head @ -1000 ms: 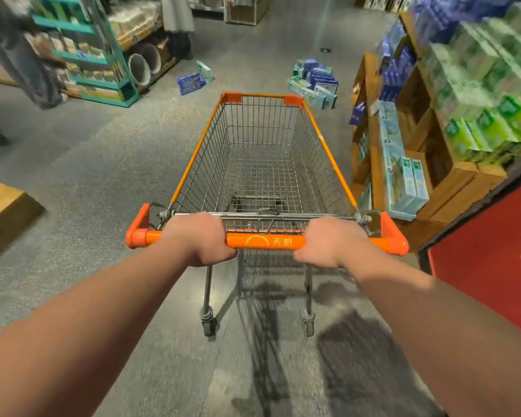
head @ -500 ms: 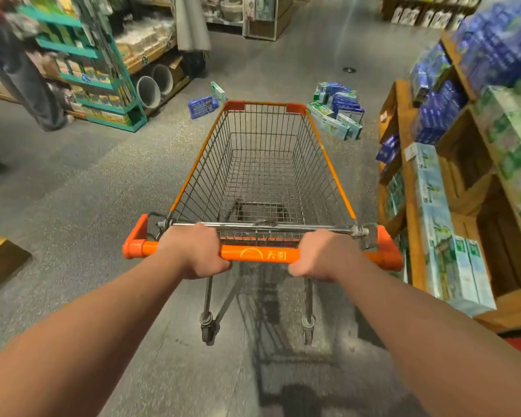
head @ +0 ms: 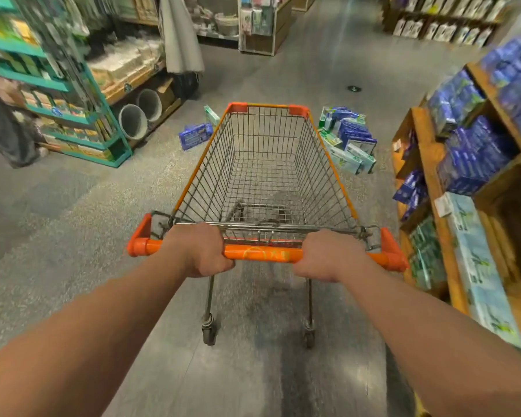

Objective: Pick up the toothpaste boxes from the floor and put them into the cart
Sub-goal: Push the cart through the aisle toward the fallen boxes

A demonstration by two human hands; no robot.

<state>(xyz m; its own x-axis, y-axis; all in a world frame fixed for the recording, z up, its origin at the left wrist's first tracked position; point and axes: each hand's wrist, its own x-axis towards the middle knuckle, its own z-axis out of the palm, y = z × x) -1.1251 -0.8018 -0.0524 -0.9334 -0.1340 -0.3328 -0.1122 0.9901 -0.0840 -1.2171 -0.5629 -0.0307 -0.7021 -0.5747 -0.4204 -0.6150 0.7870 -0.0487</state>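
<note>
The left hand (head: 197,249) and right hand (head: 331,255) grip the orange handle (head: 259,254) of an empty cart (head: 193,176). It has rolled forward: toothpaste boxes (head: 351,139) on the floor now flank its far end, mostly on the right. Picking up can likely begin soon.

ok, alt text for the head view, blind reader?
The left hand and right hand grip the orange handle of an empty cart. A pile of toothpaste boxes lies on the shop floor right of the cart's front, a blue box and green box left of it.
</note>
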